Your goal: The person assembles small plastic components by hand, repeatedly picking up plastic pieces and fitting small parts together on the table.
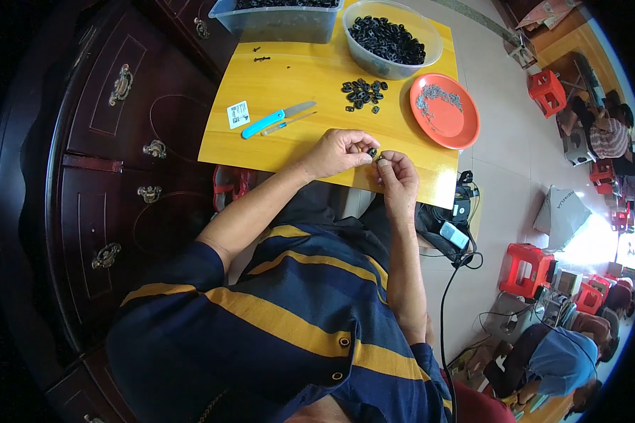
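Observation:
Over the near edge of the yellow table [310, 81], my two hands meet. My left hand [336, 154] pinches a small black oval part [372, 151] between thumb and fingertips. Close against it, my right hand [400, 183] has its thumb and forefinger pressed together at the part's near side; what they grip is too small to make out. Beyond my hands lies a loose pile of similar black parts [363, 93]. To the right of the pile, a red-orange plate [470, 128] holds many small grey metal pieces [430, 97].
A clear round tub [432, 48] and a clear rectangular bin [279, 29], both with black parts, stand at the back. A blue-handled knife [264, 125], a thin pointed tool [279, 127] and a white label [238, 114] lie left. Dark drawers [109, 169] flank the table; people sit far right.

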`<state>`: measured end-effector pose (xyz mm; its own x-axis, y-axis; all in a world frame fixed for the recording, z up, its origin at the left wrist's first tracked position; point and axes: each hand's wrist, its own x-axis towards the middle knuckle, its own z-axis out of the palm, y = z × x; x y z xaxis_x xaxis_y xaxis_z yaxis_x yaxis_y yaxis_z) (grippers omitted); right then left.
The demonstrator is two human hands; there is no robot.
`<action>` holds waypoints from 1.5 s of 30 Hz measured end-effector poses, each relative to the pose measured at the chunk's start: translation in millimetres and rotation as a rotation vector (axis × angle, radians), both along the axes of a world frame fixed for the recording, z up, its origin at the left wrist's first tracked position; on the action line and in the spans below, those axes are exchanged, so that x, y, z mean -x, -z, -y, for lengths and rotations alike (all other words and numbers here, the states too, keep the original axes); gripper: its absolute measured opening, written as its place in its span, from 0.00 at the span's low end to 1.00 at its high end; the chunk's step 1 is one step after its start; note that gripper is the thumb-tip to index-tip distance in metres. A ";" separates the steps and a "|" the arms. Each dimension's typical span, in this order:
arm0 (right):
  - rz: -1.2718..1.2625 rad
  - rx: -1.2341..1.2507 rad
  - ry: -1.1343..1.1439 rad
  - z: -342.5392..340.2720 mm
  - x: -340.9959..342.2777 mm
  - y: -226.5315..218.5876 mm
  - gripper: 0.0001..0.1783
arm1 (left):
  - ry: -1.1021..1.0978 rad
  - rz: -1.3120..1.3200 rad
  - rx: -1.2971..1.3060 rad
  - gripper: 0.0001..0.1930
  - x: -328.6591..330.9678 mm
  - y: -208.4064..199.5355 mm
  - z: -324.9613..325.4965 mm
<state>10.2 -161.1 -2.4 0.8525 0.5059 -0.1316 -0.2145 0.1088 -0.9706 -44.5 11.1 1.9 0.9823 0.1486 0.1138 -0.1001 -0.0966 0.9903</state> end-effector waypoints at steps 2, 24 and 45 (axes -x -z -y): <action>0.000 0.001 -0.001 -1.2 -0.1 0.2 0.06 | 0.019 -0.026 0.002 0.12 0.5 2.1 -1.7; 0.004 0.024 -0.004 -0.5 3.9 -2.3 0.06 | 0.079 -0.033 -0.033 0.12 0.3 2.0 -1.9; -0.249 -0.036 -0.083 4.0 -4.4 1.0 0.10 | 0.079 0.098 -0.434 0.18 -9.0 -32.0 -0.9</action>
<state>14.7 -165.1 -3.4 0.7513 0.5812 -0.3128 -0.4557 0.1140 -0.8828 -35.5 12.0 33.8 0.9701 -0.0088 0.2424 -0.2156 -0.4894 0.8450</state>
